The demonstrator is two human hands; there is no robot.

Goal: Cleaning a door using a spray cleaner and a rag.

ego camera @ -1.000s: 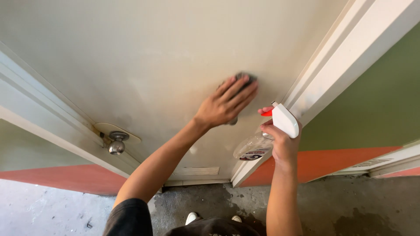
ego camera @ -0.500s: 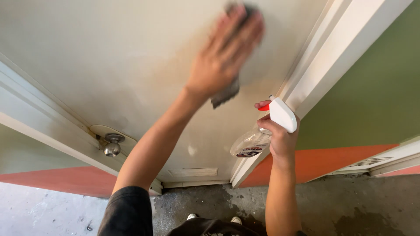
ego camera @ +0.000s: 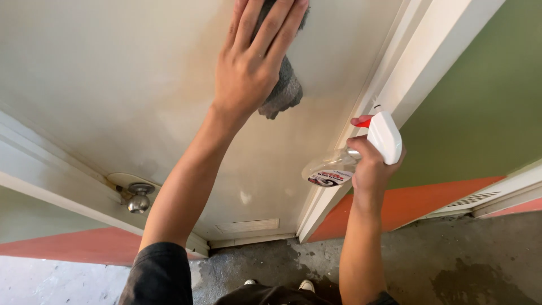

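Filling most of my view is a cream door [ego camera: 113, 73], with a white frame [ego camera: 418, 62] on its right and a green wall [ego camera: 485, 107] with an orange band beyond. My left hand [ego camera: 254, 62] lies flat against the door, fingers spread, not closed around anything, pinning a grey cloth [ego camera: 285, 85] to the panel; the cloth sticks out from under the palm on the side toward the frame. Down the forearm from that hand, well apart, a metal door knob [ego camera: 138, 197] juts from the door's edge. My right hand [ego camera: 370, 169] is wrapped tight around the neck of a clear spray bottle [ego camera: 330, 169] with a white head and red nozzle, held just beside the frame, below and right of the cloth. Underneath is stained concrete floor [ego camera: 451, 260].
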